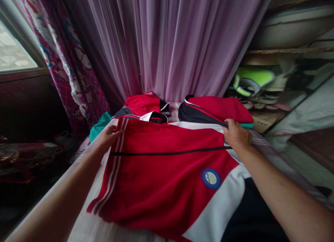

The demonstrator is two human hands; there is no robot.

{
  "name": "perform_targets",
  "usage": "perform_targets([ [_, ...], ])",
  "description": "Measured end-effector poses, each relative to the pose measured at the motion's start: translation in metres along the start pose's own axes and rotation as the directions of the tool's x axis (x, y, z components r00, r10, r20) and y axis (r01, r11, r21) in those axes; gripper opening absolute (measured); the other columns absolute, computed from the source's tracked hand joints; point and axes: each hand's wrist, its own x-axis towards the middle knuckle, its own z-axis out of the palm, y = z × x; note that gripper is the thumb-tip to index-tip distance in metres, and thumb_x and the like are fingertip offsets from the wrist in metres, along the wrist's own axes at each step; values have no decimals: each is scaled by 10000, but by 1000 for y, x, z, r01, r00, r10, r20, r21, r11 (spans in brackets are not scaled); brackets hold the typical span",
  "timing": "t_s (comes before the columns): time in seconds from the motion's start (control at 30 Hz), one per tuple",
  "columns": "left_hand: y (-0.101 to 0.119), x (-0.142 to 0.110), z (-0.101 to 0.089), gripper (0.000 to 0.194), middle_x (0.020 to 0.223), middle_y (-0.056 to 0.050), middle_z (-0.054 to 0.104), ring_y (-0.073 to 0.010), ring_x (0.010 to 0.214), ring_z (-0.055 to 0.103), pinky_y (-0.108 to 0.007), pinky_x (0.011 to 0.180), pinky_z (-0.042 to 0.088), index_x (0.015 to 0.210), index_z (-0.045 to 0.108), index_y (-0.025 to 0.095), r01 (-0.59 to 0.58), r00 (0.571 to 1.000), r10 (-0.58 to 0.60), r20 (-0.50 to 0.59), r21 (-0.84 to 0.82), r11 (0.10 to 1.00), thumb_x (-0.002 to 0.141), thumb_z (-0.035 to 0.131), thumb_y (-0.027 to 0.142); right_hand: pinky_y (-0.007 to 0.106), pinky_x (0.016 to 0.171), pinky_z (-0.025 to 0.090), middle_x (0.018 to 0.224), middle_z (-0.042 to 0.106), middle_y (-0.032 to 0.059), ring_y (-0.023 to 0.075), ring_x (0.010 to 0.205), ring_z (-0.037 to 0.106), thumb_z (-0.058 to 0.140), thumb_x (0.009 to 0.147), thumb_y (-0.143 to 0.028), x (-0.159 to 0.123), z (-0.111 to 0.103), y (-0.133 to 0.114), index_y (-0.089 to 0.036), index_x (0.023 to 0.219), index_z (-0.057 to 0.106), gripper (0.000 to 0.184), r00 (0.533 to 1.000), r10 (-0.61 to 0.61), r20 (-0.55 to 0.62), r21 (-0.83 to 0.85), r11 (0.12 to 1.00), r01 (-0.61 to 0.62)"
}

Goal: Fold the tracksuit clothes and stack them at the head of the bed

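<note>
A red zip-up jacket with white and dark shoulder panels and a round blue badge lies spread flat in front of me. My left hand has its fingers closed on the striped hem at the far left corner. At the far right, near the jacket's shoulder, my right hand grips its dark edge between thumb and fingers. The black zip runs sideways between the two hands. Part of the right sleeve side is hidden under my right forearm.
Beyond the jacket lie a crumpled red and dark garment and a folded red garment pile. A teal cloth hangs at the left edge. Purple curtains close off the back. A shoe shelf stands right.
</note>
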Motion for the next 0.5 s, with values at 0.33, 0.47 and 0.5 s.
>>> perform_targets([
  [0.33,-19,-7,28,652,1227,-165,680,-295,1035,682,-367,796,536,1321,516,155,19,1000,-26,13,382,924,784,594,517,492,960,455,1369,591,192,352,1208,570,448,944,-373,-18,0,14,-171,1416,473,514,985,-139,100,-23,990,142],
  [0.47,-35,-38,12,815,1392,-189,577,-309,1098,664,-392,871,541,1432,436,154,-31,996,6,88,290,957,748,622,557,439,971,475,1346,618,182,324,1185,598,540,881,-355,-40,-13,60,-158,1384,520,540,987,-111,115,73,992,104],
  [0.5,-39,-47,8,831,1389,-185,579,-314,1095,664,-395,872,544,1425,451,160,-32,996,8,88,278,960,727,641,570,427,958,488,1320,639,174,316,1161,616,557,866,-357,-48,-16,73,-159,1367,538,539,986,-79,148,110,992,63],
])
